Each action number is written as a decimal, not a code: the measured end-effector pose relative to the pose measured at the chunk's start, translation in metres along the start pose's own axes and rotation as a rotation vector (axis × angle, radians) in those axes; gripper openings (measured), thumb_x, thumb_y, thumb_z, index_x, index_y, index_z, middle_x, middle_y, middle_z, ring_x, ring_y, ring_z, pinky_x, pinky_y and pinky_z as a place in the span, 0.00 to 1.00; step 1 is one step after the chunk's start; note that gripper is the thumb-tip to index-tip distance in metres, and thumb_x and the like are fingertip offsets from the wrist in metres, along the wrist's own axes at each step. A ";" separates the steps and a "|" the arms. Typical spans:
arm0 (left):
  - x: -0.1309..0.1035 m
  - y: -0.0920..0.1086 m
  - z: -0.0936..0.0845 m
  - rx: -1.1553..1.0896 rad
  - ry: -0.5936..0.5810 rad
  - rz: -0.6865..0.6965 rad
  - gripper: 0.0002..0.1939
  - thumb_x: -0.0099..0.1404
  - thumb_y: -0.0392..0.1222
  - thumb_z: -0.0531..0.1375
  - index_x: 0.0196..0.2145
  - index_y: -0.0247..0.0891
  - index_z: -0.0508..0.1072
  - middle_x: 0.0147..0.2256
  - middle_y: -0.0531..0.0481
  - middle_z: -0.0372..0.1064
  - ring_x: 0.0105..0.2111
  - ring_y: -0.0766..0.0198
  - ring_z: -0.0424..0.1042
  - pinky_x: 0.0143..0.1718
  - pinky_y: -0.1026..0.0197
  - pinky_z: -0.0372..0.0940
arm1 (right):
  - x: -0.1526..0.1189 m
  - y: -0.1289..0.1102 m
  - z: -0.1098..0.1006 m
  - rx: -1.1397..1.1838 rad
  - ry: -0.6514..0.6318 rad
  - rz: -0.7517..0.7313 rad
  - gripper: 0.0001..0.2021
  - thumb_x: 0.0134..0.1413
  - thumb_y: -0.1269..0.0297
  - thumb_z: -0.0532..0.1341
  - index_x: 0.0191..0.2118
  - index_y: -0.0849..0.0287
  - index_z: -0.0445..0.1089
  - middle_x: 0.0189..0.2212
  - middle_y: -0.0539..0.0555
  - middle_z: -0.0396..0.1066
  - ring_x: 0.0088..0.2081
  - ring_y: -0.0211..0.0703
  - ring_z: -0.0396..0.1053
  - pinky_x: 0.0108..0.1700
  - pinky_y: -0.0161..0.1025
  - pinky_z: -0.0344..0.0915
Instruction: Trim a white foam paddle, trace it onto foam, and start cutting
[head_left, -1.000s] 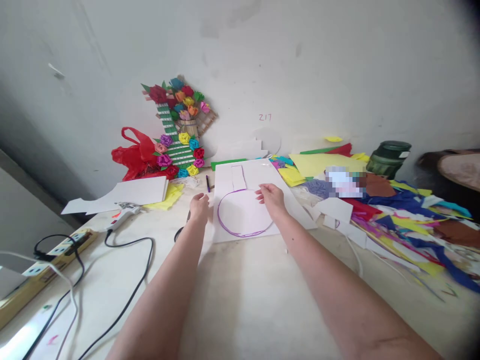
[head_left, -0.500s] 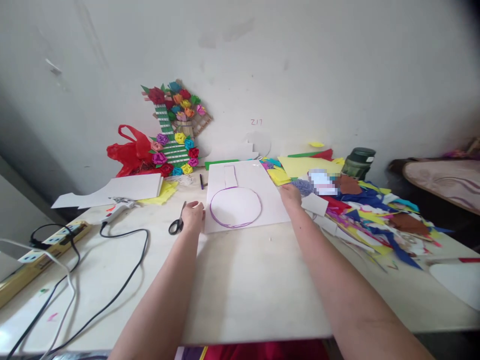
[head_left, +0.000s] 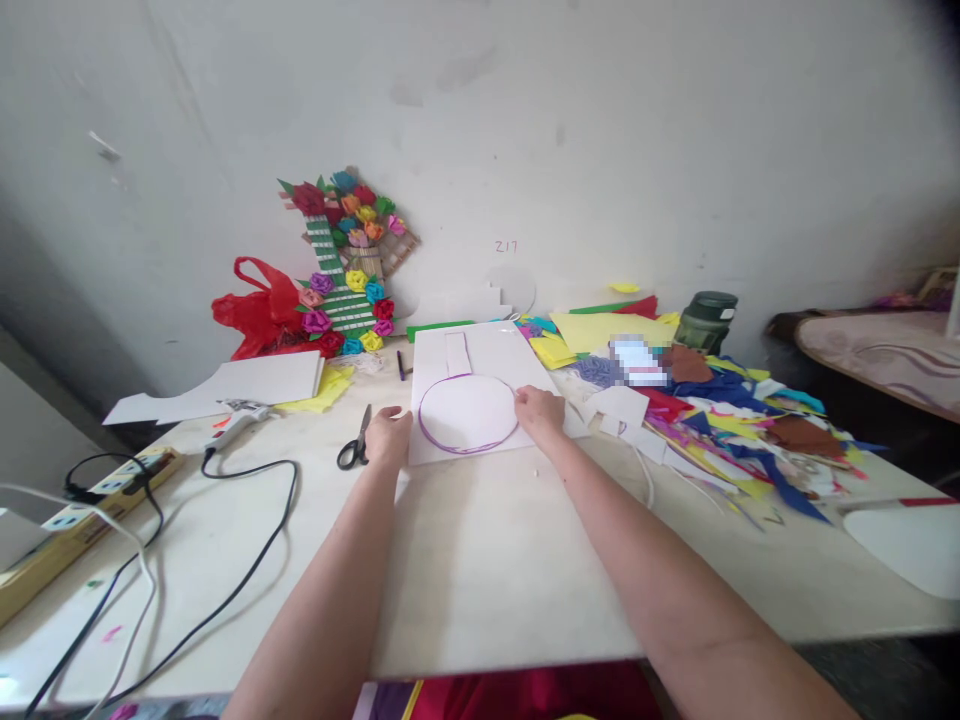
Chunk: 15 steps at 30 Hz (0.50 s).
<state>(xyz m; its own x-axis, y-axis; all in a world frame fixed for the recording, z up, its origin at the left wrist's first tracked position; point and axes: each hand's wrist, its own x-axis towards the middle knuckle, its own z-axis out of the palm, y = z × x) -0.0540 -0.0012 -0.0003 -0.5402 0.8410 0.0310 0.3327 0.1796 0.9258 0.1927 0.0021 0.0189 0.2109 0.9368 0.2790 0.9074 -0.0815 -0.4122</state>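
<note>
White sheet (head_left: 487, 385) between both hands, right hand (head_left: 538, 408) on its purple circle (head_left: 466, 414)

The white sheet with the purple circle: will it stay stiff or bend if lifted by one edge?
The white sheet with the purple circle lies flat and thin, so it probably sags. It looks light and may slide on the smooth table.

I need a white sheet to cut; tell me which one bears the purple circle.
The white sheet between both hands, purple circle drawn on it; the other white sheet lies blank at left.
</note>
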 end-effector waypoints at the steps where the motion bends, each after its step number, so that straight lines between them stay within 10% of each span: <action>1: -0.003 0.002 0.000 0.019 0.002 0.004 0.14 0.45 0.40 0.61 0.34 0.38 0.71 0.29 0.43 0.71 0.37 0.52 0.69 0.33 0.57 0.62 | -0.002 -0.002 0.001 -0.009 0.004 -0.010 0.16 0.49 0.66 0.49 0.41 0.54 0.70 0.35 0.56 0.73 0.42 0.47 0.66 0.44 0.44 0.53; 15: -0.019 0.014 0.002 0.000 0.102 0.066 0.20 0.46 0.38 0.61 0.40 0.38 0.69 0.35 0.43 0.72 0.43 0.52 0.67 0.45 0.52 0.58 | 0.000 -0.011 0.008 0.450 -0.079 0.163 0.13 0.43 0.60 0.55 0.37 0.53 0.70 0.37 0.49 0.72 0.42 0.43 0.66 0.49 0.43 0.52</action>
<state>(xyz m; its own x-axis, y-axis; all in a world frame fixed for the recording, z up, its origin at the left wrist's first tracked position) -0.0372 -0.0139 0.0109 -0.5931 0.7947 0.1296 0.3698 0.1258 0.9206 0.1797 0.0055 0.0162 0.2938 0.9483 0.1200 0.6140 -0.0910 -0.7840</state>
